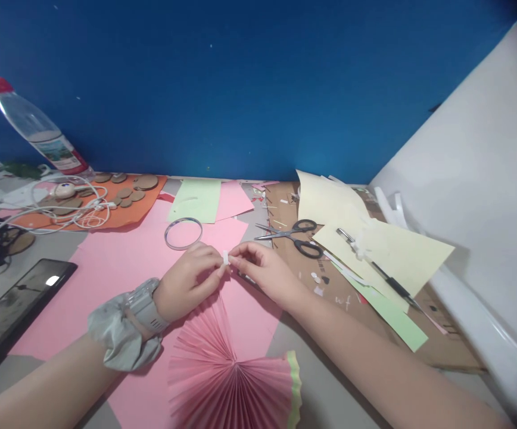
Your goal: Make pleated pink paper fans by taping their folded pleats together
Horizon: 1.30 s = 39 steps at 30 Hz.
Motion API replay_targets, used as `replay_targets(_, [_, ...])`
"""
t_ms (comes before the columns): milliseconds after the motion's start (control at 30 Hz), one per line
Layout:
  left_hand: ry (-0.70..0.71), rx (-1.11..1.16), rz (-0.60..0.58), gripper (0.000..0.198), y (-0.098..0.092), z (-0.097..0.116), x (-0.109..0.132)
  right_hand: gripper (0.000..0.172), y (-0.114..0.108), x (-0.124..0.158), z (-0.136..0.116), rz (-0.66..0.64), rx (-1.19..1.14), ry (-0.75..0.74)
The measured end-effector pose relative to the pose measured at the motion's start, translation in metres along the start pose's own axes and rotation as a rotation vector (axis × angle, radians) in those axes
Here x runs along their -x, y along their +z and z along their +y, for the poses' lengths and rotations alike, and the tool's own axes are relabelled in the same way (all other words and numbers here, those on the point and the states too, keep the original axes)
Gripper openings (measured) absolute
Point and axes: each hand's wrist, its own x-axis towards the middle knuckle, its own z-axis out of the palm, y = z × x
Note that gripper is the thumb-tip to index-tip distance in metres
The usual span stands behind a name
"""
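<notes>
Right at the near edge of the worktop [325, 393], a pleated pink paper fan [236, 396] spreads out, a pale green band along its right edge. Just past it, up come the two hands, and here's the close work! The left hand [191, 274], a watch [148, 308] and a grey scrunchie [118, 336] on its wrist, has thumb and forefinger pinched on a tiny white strip [226, 257]. The right hand [262, 268] meets it there, its grip narrow too, fingertips closed at the strip's other side. A dark stick [252, 280] peeks out beneath the right hand. Under it all lies a big pink sheet [124, 262], and off to the left a black phone [21, 313].

Look beyond the hands: a thin ring [183, 233] lies on the pink, and scissors [292, 234] rest with blades apart on cardboard [285, 262]. Over right, a pen [390, 279] crosses cream paper [410, 247], a green strip [401, 322] beside it. Farther back, white cables [93, 214] tangle over orange paper [137, 211], and a red-capped bottle [46, 134] stands before the blue wall [249, 89].
</notes>
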Motion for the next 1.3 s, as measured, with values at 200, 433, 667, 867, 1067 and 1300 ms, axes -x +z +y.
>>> replay_targets(200, [0.000,-0.012,-0.005,0.022,-0.0003,0.0020,-0.0010,0.013,-0.0008,0.0008,0.0008,-0.020,-0.004,-0.021])
replay_targets(433, [-0.002,-0.005,0.005,0.022,0.0000,0.0004,-0.0011,0.015,-0.0010,0.0020,0.0006,-0.037,0.009,-0.017])
replay_targets(667, [-0.003,-0.011,-0.007,0.023,0.0001,-0.0009,-0.0011,0.010,-0.0016,0.0018,0.0012,-0.023,0.020,-0.015])
replay_targets(867, [-0.036,-0.023,0.014,0.023,0.0018,-0.0016,-0.0011,0.015,-0.0002,0.0019,0.0049,0.030,0.052,-0.039])
replay_targets(1067, [-0.065,0.046,0.055,0.021,0.0018,-0.0005,-0.0010,0.014,0.0003,0.0045,0.0042,0.104,0.234,-0.149])
replay_targets(1300, [-0.081,0.233,0.036,0.032,0.0000,-0.0022,-0.0003,0.016,0.0000,0.0100,-0.0006,0.096,0.338,-0.264])
